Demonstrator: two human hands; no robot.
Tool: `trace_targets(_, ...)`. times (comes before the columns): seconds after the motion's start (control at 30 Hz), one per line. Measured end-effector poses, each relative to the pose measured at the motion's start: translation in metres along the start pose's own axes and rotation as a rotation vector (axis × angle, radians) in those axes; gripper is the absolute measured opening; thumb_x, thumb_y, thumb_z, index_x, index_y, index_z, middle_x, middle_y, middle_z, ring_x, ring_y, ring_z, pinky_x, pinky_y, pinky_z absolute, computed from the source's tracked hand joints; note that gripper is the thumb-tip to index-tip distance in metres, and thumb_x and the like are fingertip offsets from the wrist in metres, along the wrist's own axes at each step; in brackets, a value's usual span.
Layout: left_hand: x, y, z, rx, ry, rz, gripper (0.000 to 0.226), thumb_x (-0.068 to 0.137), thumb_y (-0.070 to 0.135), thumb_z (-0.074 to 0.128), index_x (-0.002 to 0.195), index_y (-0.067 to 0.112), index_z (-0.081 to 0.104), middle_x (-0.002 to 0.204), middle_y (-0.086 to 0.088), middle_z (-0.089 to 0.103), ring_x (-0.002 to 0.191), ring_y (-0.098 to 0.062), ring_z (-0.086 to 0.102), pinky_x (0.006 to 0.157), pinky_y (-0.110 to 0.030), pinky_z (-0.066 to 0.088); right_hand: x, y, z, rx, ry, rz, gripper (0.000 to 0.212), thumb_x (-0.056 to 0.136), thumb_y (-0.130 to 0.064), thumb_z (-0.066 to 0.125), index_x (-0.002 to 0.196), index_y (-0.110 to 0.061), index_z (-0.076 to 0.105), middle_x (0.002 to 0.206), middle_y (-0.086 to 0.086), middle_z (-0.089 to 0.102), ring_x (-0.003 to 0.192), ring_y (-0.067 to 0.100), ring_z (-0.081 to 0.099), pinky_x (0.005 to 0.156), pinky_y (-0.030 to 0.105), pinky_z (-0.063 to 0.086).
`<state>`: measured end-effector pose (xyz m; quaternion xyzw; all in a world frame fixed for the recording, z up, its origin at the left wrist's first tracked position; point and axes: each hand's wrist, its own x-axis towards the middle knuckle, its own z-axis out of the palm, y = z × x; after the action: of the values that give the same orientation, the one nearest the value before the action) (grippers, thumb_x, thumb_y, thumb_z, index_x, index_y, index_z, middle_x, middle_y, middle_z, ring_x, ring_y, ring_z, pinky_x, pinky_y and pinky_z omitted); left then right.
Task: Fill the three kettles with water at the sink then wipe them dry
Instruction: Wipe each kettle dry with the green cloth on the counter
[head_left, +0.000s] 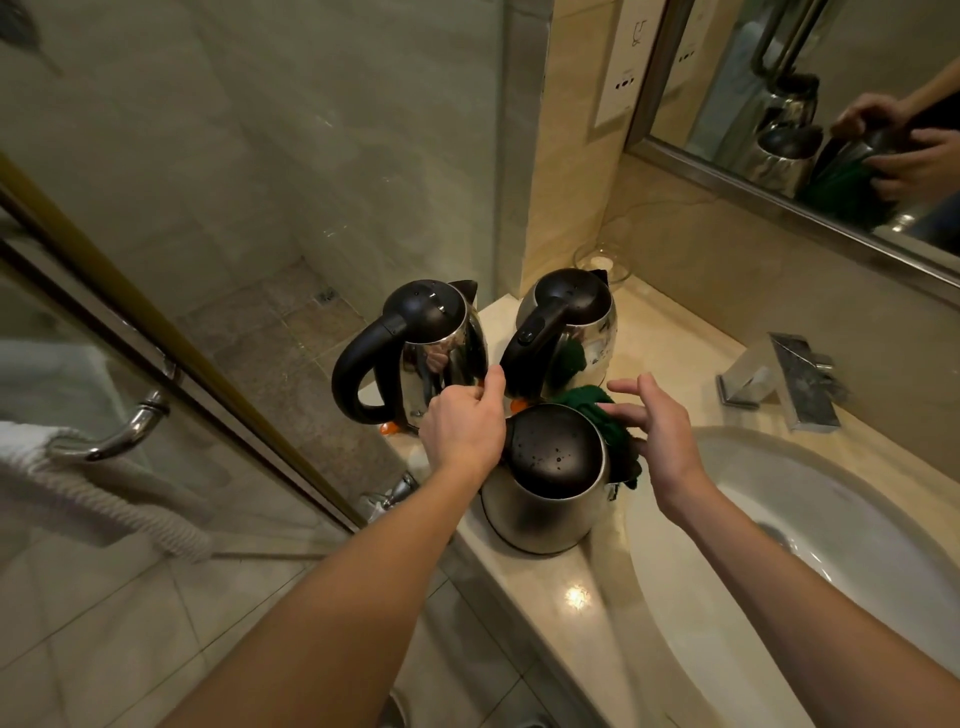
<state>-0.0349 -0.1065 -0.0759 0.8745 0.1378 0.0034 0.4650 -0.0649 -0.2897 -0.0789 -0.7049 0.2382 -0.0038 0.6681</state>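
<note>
Three steel kettles with black lids stand on the marble counter (571, 603), left of the sink (841, 525). The back left kettle (441, 358) and the back right kettle (576, 332) stand untouched. At the front kettle (550, 483), whose lid carries water drops, my left hand (465, 423) is closed at its left side where the handle is hidden. My right hand (662, 434), fingers spread, presses a dark green cloth (610, 423) against that kettle's right side.
A chrome faucet (779, 384) stands behind the white basin. A mirror (810, 104) hangs above the counter, and a glass dish (605, 262) sits in the corner. To the left are a glass shower door with a chrome handle (130, 426) and a white towel (78, 493).
</note>
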Motion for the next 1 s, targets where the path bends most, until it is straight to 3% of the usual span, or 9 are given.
trace_targets(0.13,0.001,-0.002,0.001,0.009,-0.009,0.02,0.059,0.1,0.05,0.045,0.053,0.016,0.056,0.05,0.005,0.05,0.05,-0.011,0.048,0.062,-0.031,0.041,0.009,0.007,0.003,-0.052,-0.041,0.055,0.046,0.104,-0.049,0.028,0.111,-0.019,0.063,0.096,0.002,0.072,0.096,0.014,0.059,0.084,0.035,0.04)
trace_targets(0.2,0.002,-0.002,0.001,0.01,-0.022,0.034,0.058,0.1,0.05,0.045,0.053,0.017,0.056,0.049,0.005,0.05,0.049,-0.011,0.048,0.061,-0.031,0.041,0.012,0.013,0.005,-0.101,-0.071,0.096,0.044,0.104,-0.05,0.027,0.104,-0.024,0.063,0.095,-0.005,0.069,0.097,0.011,0.055,0.095,0.038,0.036)
trace_targets(0.27,0.002,-0.002,0.001,0.026,-0.025,0.052,0.058,0.1,0.05,0.045,0.052,0.018,0.055,0.049,0.005,0.049,0.048,-0.01,0.047,0.06,-0.031,0.041,0.015,0.015,0.005,-0.125,-0.098,0.153,0.044,0.103,-0.053,0.026,0.1,-0.028,0.062,0.095,-0.007,0.066,0.108,0.016,0.053,0.108,0.045,0.032)
trace_targets(0.37,0.002,-0.002,0.002,0.055,-0.017,0.071,0.058,0.101,0.049,0.043,0.053,0.018,0.053,0.049,0.005,0.049,0.048,-0.01,0.046,0.057,-0.029,0.038,0.019,0.012,0.001,-0.098,-0.136,0.245,0.047,0.101,-0.057,0.024,0.102,-0.028,0.061,0.105,-0.001,0.068,0.123,0.027,0.047,0.115,0.055,0.025)
trace_targets(0.5,0.002,-0.002,0.002,0.076,-0.017,0.089,0.058,0.102,0.046,0.041,0.054,0.017,0.053,0.051,0.003,0.049,0.049,-0.01,0.046,0.057,-0.029,0.036,0.019,0.011,-0.006,-0.073,-0.16,0.213,0.051,0.1,-0.058,0.024,0.107,-0.024,0.062,0.108,0.005,0.071,0.121,0.026,0.05,0.111,0.052,0.027)
trace_targets(0.7,0.006,-0.002,0.002,0.102,-0.04,0.129,0.059,0.103,0.045,0.038,0.056,0.015,0.056,0.054,0.001,0.053,0.053,-0.012,0.049,0.058,-0.03,0.033,0.019,0.008,-0.01,0.079,-0.164,0.145,0.061,0.1,-0.058,0.025,0.107,-0.014,0.067,0.09,0.009,0.075,0.114,0.027,0.058,0.105,0.048,0.031)
trace_targets(0.8,0.008,-0.003,0.002,0.127,-0.035,0.157,0.059,0.103,0.043,0.037,0.057,0.012,0.059,0.058,-0.002,0.057,0.056,-0.012,0.052,0.059,-0.031,0.032,0.017,0.007,-0.007,0.13,-0.175,0.138,0.061,0.101,-0.056,0.026,0.109,-0.011,0.066,0.078,0.005,0.072,0.108,0.026,0.061,0.097,0.04,0.036)
trace_targets(0.9,0.009,-0.004,0.002,0.112,-0.04,0.169,0.058,0.104,0.04,0.038,0.059,0.01,0.06,0.058,-0.003,0.056,0.054,-0.012,0.05,0.057,-0.03,0.03,0.019,0.012,-0.004,0.135,-0.204,0.183,0.062,0.101,-0.055,0.024,0.114,-0.01,0.065,0.084,0.003,0.073,0.106,0.022,0.061,0.087,0.034,0.037)
trace_targets(1.0,0.007,-0.001,0.002,0.123,-0.046,0.167,0.057,0.105,0.039,0.037,0.06,0.01,0.058,0.057,-0.002,0.053,0.053,-0.012,0.048,0.055,-0.028,0.028,0.023,0.016,0.0,0.059,-0.217,0.222,0.062,0.099,-0.061,0.023,0.113,-0.019,0.067,0.099,-0.002,0.075,0.114,0.019,0.055,0.104,0.04,0.029)
